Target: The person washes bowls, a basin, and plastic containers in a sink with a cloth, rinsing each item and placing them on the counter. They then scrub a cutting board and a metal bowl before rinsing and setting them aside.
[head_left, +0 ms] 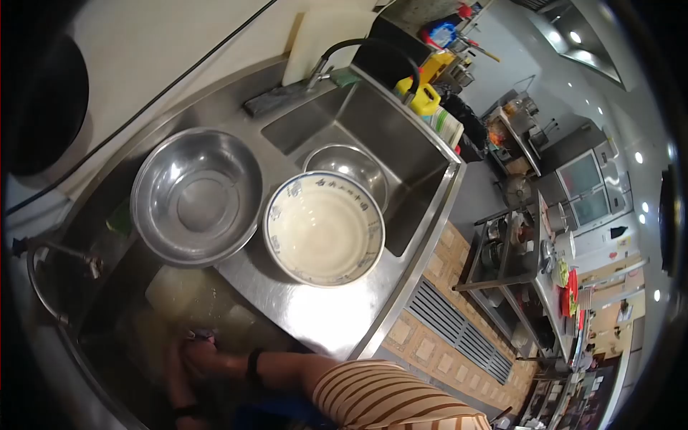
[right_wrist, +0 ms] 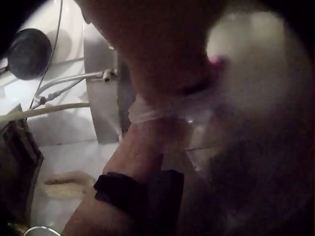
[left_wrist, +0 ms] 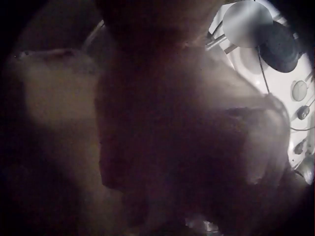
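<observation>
Both hands are down in the murky water of the left sink basin in the head view. My right hand [head_left: 203, 357] lies against my left hand [head_left: 174, 365], and a small pinkish thing [head_left: 201, 335] shows at the fingers. What either hand holds cannot be made out. Dark blur fills most of the left wrist view. In the right wrist view a whitish, translucent edge [right_wrist: 147, 116] crosses in front of the other forearm [right_wrist: 135, 155], which wears a black band [right_wrist: 120, 191]. Pale shapes [head_left: 172, 292] lie under the water.
A steel basin [head_left: 147, 208] and a patterned white bowl [head_left: 324, 279] stand on the ledge between the sinks. Another steel bowl [head_left: 351, 163] sits in the right sink [head_left: 423, 158]. Faucets [head_left: 315, 72] rise at the back; shelves [head_left: 502, 287] stand across the floor.
</observation>
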A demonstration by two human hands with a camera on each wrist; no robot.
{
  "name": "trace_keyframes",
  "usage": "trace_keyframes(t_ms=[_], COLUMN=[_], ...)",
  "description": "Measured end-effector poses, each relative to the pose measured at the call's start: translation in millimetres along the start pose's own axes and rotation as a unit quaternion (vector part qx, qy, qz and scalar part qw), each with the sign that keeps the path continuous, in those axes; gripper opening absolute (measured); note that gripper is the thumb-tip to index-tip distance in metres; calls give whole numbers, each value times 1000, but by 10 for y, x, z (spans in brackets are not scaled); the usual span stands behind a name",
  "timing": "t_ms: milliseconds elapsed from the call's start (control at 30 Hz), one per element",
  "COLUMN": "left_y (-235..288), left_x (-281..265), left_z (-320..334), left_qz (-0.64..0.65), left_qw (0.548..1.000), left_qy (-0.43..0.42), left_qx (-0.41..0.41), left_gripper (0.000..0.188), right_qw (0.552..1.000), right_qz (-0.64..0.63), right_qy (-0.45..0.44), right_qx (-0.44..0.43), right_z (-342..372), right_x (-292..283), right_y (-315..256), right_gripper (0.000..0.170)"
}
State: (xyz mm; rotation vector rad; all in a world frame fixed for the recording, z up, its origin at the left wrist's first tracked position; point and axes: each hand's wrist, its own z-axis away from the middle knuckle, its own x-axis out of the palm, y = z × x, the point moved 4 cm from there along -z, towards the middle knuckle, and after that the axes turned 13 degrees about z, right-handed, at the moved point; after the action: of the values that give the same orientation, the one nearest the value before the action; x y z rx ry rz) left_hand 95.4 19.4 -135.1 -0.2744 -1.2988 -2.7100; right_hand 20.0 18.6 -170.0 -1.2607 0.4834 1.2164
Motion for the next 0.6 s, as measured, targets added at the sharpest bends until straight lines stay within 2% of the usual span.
trace_keyframes(t_ms=[67, 100, 200, 233, 367, 467, 600], left_y=[-51, -87, -145, -176, -381, -258, -103], left_x=[35, 49, 157, 208, 293, 318, 249], left_z=[3, -22, 148, 242, 82, -124, -250], left_qz=[-86, -123, -239, -259, -264, -177, -87], left_qw=[994, 988, 948, 933, 920, 966, 994], left_qy=[54, 81, 173, 204, 194, 124, 50], left_qx=[30, 49, 120, 145, 216, 144, 47], left_gripper=[44, 44, 43, 42, 42, 42, 41], right_qw=[991, 991, 986, 981, 962, 944, 956], right_qz=[30, 31, -152, -179, -270, -321, -273], right_qy=[-132, -128, 50, 47, -20, -74, -107], right_qx=[6, 18, 48, 57, 42, -2, -16], right_z=[25, -53, -243, -219, -167, -25, 101], right_x=[-309, -288, 157, 121, -114, -119, 7], right_y=[17, 142, 690, 718, 770, 669, 523], right_gripper=[25, 25, 18, 18, 16, 15, 14])
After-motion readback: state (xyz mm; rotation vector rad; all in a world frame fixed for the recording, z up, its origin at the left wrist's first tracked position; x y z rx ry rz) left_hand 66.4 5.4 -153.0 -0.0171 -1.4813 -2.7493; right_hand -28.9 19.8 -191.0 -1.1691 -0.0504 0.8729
